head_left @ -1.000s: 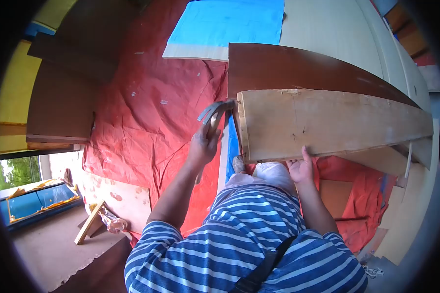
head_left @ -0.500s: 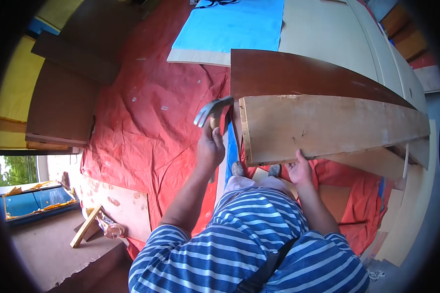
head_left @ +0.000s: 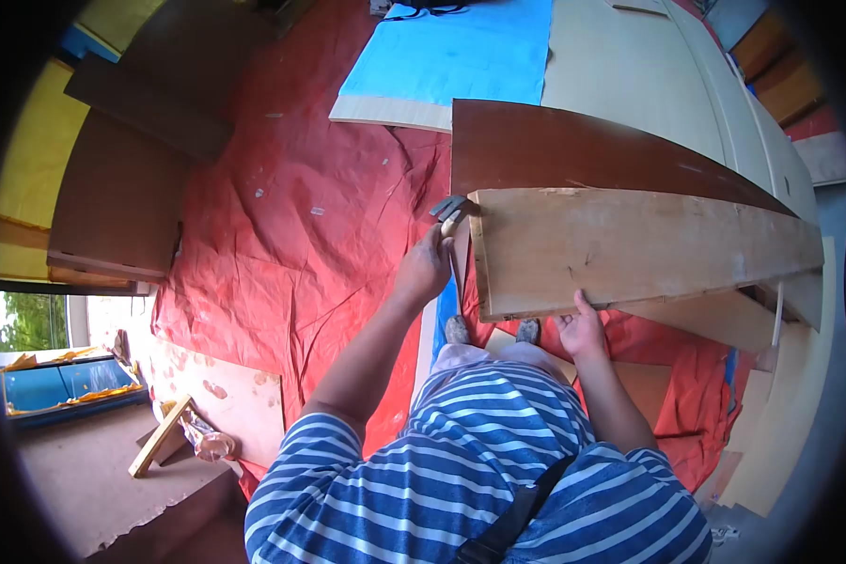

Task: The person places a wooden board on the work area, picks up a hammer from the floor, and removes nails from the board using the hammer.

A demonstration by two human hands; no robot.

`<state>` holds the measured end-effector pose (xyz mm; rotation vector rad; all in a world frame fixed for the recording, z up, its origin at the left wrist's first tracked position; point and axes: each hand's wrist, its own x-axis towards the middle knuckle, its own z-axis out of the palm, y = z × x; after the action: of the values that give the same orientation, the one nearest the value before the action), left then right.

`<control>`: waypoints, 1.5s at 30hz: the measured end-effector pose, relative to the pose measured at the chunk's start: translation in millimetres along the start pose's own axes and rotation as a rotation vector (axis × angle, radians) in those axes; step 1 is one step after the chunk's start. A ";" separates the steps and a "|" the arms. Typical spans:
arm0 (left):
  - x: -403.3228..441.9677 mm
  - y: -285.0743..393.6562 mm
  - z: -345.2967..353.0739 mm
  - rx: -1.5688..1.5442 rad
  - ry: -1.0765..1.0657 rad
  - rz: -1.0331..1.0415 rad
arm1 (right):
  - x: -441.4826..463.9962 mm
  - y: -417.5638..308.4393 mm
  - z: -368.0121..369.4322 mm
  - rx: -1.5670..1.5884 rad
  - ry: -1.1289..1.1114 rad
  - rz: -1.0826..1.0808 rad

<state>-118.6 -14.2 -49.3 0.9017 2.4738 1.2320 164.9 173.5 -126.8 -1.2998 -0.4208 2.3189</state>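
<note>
Pale wood shows on the long board (head_left: 658,246), held in front of the person above red sheeting (head_left: 329,273), a dark brown panel (head_left: 573,150) beyond it; the left hand (head_left: 423,273) is wrapped round a hammer (head_left: 451,211), its head touching or just beside the board's left end, while the right hand (head_left: 581,331) supports the lower edge, thumb on the face

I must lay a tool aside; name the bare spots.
Widest: the red sheet between the brown panel and left hand, only small scraps on it. Another: the blue sheet, short of the dark item. Crowded: around the hammer by the wooden board, and its near edge by the right hand and shoes.
</note>
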 end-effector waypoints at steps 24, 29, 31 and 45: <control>-14.1 -4.5 -16.1 -0.155 0.039 -0.050 | 2.0 0.1 -2.5 -0.052 0.026 -0.011; 2.8 -24.1 -37.1 -0.132 -0.119 -0.030 | 0.0 -0.1 -5.4 -0.060 0.033 -0.016; 16.1 -19.9 -52.1 -0.236 -0.297 -0.156 | 1.3 -0.7 -3.2 -0.064 0.032 -0.016; 31.4 24.8 -2.1 0.363 -0.198 -0.165 | -6.3 -0.2 2.6 -0.056 0.031 0.008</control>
<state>-133.7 15.2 -26.7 0.8311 2.5873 0.6193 165.6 170.3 -120.8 -1.3642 -0.4745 2.3052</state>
